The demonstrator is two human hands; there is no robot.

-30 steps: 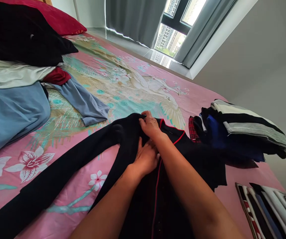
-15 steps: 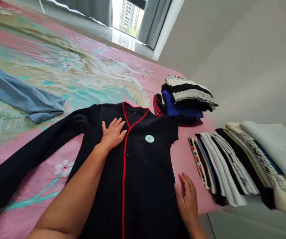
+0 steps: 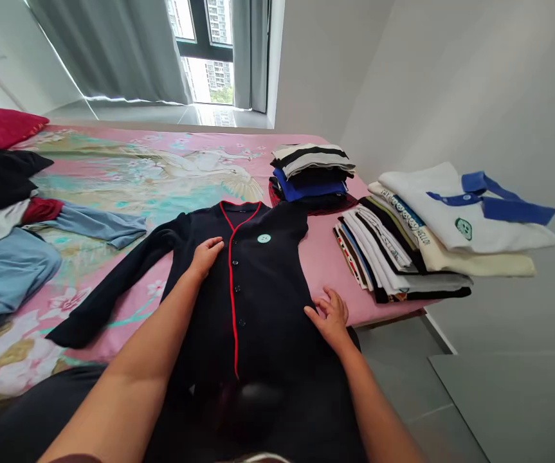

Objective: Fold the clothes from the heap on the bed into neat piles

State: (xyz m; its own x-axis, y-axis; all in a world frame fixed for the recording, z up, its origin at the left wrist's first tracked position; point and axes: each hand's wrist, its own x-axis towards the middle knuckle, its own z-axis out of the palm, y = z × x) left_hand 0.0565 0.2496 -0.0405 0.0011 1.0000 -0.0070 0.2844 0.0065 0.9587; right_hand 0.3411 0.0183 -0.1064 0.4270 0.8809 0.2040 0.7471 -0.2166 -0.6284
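Observation:
A black cardigan (image 3: pixel 272 289) with red trim, dark buttons and a round pale-green badge (image 3: pixel 264 238) lies front up, its neckline pointing away from me. The sleeve on the left (image 3: pixel 113 292) stretches out toward the lower left. On the right side no spread sleeve shows beyond the shoulder. My left hand (image 3: pixel 207 256) rests on the chest, left of the red placket, fingers extended over the cloth. At the cardigan's right edge, my right hand (image 3: pixel 331 316) hovers or touches lightly with fingers apart; contact is hard to judge.
Folded clothes form a stack (image 3: pixel 313 173) beyond the right shoulder and a larger pile (image 3: pixel 397 244) at the bed's right edge. Loose clothes (image 3: pixel 7 257) lie at left on the flowered pink sheet (image 3: pixel 190 167). Tiled floor (image 3: pixel 402 373) shows at lower right.
The view has tilted up and turned left, showing more clothes and the window. My left hand has drawn its fingers closer together on the chest. My right hand stays by the right edge.

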